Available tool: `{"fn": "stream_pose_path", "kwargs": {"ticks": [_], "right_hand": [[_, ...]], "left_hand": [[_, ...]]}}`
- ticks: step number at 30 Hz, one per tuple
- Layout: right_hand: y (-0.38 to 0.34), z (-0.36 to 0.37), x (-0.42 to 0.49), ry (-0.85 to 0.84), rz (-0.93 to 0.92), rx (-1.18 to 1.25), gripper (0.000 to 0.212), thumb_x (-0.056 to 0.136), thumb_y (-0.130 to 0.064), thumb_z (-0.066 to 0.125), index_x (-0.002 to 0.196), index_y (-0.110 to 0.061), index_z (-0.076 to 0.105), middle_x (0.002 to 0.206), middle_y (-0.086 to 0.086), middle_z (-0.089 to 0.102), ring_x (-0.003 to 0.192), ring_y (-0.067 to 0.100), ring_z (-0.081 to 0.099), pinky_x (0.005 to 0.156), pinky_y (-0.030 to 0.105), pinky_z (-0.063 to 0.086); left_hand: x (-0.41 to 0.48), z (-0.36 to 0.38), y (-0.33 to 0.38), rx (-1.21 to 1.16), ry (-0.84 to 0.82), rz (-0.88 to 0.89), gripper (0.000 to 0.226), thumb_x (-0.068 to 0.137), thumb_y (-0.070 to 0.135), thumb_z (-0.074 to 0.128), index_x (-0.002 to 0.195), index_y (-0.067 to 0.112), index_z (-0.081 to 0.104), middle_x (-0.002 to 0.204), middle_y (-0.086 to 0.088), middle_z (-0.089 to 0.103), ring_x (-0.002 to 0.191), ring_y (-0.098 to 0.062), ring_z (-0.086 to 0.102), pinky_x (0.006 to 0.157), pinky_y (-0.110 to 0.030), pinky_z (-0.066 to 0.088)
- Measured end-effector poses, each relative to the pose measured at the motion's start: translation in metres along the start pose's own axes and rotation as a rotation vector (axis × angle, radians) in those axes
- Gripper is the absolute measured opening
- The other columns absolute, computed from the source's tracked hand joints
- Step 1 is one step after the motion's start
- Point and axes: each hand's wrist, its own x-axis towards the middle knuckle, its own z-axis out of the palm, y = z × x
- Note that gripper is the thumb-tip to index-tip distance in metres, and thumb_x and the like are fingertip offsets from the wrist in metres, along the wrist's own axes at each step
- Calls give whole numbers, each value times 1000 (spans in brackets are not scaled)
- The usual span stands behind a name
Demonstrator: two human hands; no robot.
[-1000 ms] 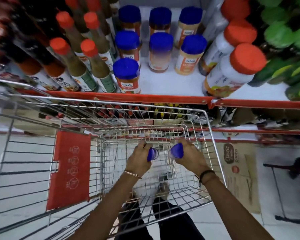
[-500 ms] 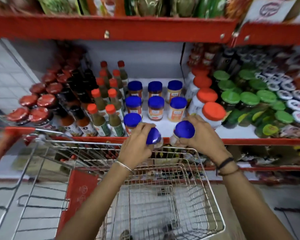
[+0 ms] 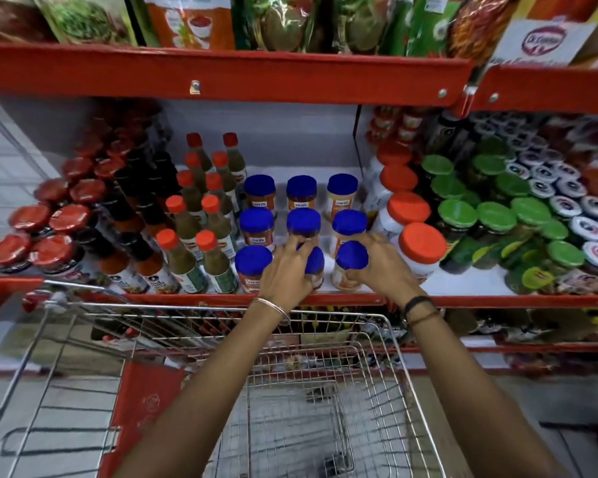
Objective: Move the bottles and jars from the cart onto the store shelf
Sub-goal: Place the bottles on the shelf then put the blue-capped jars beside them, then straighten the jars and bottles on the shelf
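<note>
you are reaching over the wire cart, whose basket is now looking empty, to the red-edged store shelf. a second ago both blue-lidded jars were down in the cart; now they are standing at the shelf's front edge, filling out the front row, so this pair is nearly placed. your left hand is clamping its fingers on the middle jar, mostly hidden behind them. your right hand is wrapping the right jar; whether either base is resting is unclear.
</note>
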Motion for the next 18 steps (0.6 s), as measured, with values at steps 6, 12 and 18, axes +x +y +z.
{"fn": "stream_pose_path", "kwargs": {"ticks": [6,12,18], "right_hand": [[12,16,7,-58,9,19,63,73,-20,74,129,-15,47,139,11,44,118,32,51,94,49,48],[9,18,-1,-16,12,-37,72,77,-23,72,138,-17,34,142,12,39,125,33,44,100,49,44],[-53,36,-36,263,-93,136,54,81,-31,67,127,-14,45,131,11,47,115,28,49,91,45,50]], "left_hand": [[5,14,-6,38,-49,-7,63,80,6,59,137,19,34,143,-10,34,126,-33,37,89,-48,53],[-13,4,-11,-81,23,61,61,84,2,57,138,16,33,147,-10,34,134,-29,31,105,-43,42],[-78,-32,-53,-267,358,144,31,92,17,49,122,11,52,128,-8,55,120,-18,50,101,-33,44]]}}
